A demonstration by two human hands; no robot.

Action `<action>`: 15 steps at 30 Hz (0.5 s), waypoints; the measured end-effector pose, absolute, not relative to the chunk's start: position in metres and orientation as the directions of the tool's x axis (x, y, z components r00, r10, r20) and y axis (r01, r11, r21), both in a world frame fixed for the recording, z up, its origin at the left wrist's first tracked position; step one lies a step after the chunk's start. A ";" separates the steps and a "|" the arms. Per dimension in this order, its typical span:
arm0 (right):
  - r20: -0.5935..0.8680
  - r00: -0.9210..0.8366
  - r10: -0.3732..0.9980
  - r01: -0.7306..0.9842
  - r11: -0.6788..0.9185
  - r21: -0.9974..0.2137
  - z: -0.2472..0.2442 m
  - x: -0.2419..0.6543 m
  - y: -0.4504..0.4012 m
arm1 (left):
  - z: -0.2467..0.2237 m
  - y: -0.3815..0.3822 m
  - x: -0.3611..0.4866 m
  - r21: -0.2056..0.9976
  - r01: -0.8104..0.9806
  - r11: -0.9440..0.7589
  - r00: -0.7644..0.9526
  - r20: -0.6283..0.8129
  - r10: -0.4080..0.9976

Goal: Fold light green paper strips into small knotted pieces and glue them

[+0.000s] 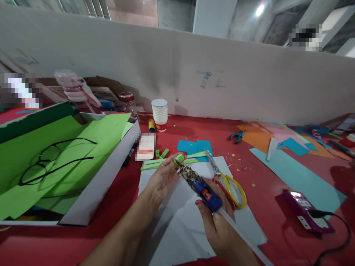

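Observation:
My right hand (219,225) is wrapped round a blue hot glue gun (209,195) with a crusted, dirty nozzle. A long translucent glue stick (244,236) runs out of its rear end. Between the fingertips of my left hand (165,177) is a small pleated green paper piece (179,159), with the nozzle tip right beside it; whether they touch I cannot tell. Scissors (219,171) with red and yellow handles lie just beyond my right hand. Light green paper strips (154,162) and two more pleated pieces (164,153) lie past my left hand. White paper sheets (177,232) lie underneath.
At left, a box (108,177) holds green sheets and eyeglasses (50,155). Paper cups (160,114) stand near the white partition (133,55). Blue paper (191,147), teal pliers (237,136), orange paper (255,138) and a purple corded power strip (307,212) lie on the red table.

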State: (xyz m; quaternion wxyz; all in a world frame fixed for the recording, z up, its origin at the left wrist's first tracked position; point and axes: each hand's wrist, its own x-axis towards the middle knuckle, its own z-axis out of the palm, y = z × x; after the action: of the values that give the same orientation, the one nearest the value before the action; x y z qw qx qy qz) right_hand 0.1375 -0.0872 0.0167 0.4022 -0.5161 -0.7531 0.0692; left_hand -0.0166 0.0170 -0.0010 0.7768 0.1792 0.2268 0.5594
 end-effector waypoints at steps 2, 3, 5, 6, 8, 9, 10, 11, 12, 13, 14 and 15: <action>0.550 -0.134 0.824 0.738 0.453 -0.500 0.017 0.137 -0.088 | 0.001 0.016 -0.016 0.532 -0.788 0.310 0.258 -0.172 0.951; 0.558 -0.127 0.820 0.742 0.452 -0.495 0.017 0.137 -0.088 | 0.002 0.016 -0.016 0.531 -0.789 0.310 0.253 -0.178 0.951; 0.574 -0.123 0.809 0.745 0.458 -0.486 0.018 0.136 -0.088 | 0.003 0.015 -0.016 0.524 -0.794 0.309 0.252 -0.179 0.951; 0.585 -0.122 0.801 0.746 0.463 -0.479 0.018 0.136 -0.088 | 0.003 0.015 -0.016 0.517 -0.799 0.308 0.254 -0.174 0.952; 0.603 -0.116 0.789 0.745 0.471 -0.473 0.018 0.136 -0.088 | 0.003 0.015 -0.016 0.502 -0.810 0.305 0.263 -0.154 0.952; 0.601 -0.105 0.793 0.740 0.466 -0.486 0.017 0.138 -0.087 | 0.002 0.016 -0.016 0.495 -0.814 0.304 0.266 -0.146 0.953; 0.585 -0.082 0.807 0.729 0.449 -0.517 0.017 0.140 -0.087 | 0.002 0.016 -0.016 0.491 -0.817 0.302 0.266 -0.145 0.953; 0.555 -0.046 0.831 0.707 0.420 -0.570 0.017 0.144 -0.085 | 0.001 0.016 -0.016 0.490 -0.818 0.301 0.261 -0.150 0.953; 0.505 0.008 0.863 0.670 0.370 -0.643 0.016 0.149 -0.083 | 0.001 0.017 -0.017 0.493 -0.817 0.299 0.253 -0.159 0.954; 0.438 0.078 0.896 0.613 0.303 -0.729 0.016 0.155 -0.079 | 0.001 0.017 -0.017 0.500 -0.814 0.297 0.246 -0.167 0.955; 0.361 0.152 0.920 0.527 0.234 -0.817 0.017 0.162 -0.073 | 0.001 0.017 -0.017 0.509 -0.810 0.292 0.239 -0.169 0.956; 0.270 0.222 0.937 0.420 0.158 -0.894 0.018 0.170 -0.066 | 0.002 0.017 -0.017 0.519 -0.805 0.289 0.235 -0.169 0.957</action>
State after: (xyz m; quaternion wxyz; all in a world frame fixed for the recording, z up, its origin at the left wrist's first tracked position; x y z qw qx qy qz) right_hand 0.1704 -0.0657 0.0176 0.5054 -0.5962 -0.5690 0.2557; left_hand -0.0172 0.0171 0.0017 0.7684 0.1644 0.2323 0.5732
